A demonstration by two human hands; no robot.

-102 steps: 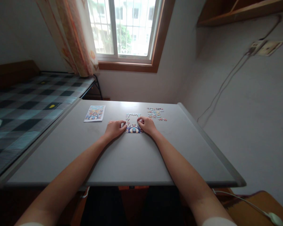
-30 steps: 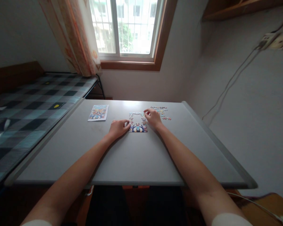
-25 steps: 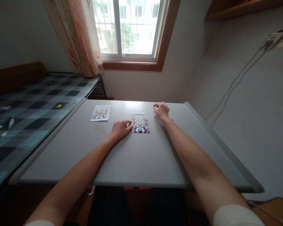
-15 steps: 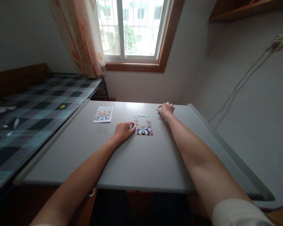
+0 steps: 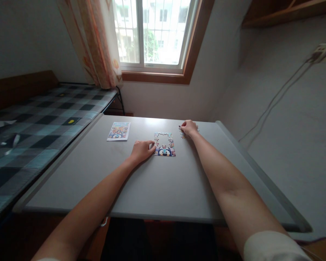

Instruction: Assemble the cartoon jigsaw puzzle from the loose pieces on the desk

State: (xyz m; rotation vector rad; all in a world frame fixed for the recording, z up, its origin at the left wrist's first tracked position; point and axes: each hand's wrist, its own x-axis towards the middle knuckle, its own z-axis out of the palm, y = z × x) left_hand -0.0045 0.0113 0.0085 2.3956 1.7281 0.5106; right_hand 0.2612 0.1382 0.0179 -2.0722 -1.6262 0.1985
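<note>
left hand (image 5: 142,150): lies on the table just left of the puzzle, knuckles up, fingers bent and drawn together, tips touching the puzzle's left edge near its lower corner; it presses there and is not wrapped round anything.
right hand (image 5: 189,128): reaches farther out, palm down over the loose pieces, fingers bent with the tips down among them; i cannot tell whether they pinch a piece.
puzzle (image 5: 164,144): a small upright rectangle lying flat on the table between the two hands; the frame and the lower rows are joined, the upper middle is a bare gap showing grey table.
loose pieces (image 5: 183,134): a small scatter just right of the puzzle's top, partly hidden under the right hand.
card (image 5: 118,131): a colour picture sheet lying flat, well left of the puzzle and apart from the left hand; its print is too small to read.
writing: nothing on the puzzle or the card can be read from here.
table (image 5: 157,185): a grey top with a raised rim along its left and right sides.
bed (image 5: 29,127): a checked blue and black cover, close along the table's left side.
window (image 5: 154,32): brown frame on the far wall, a pale orange curtain (image 5: 97,43) hanging at its left.
right wall: a socket (image 5: 322,50) with a cable (image 5: 274,101) running down from it.
</note>
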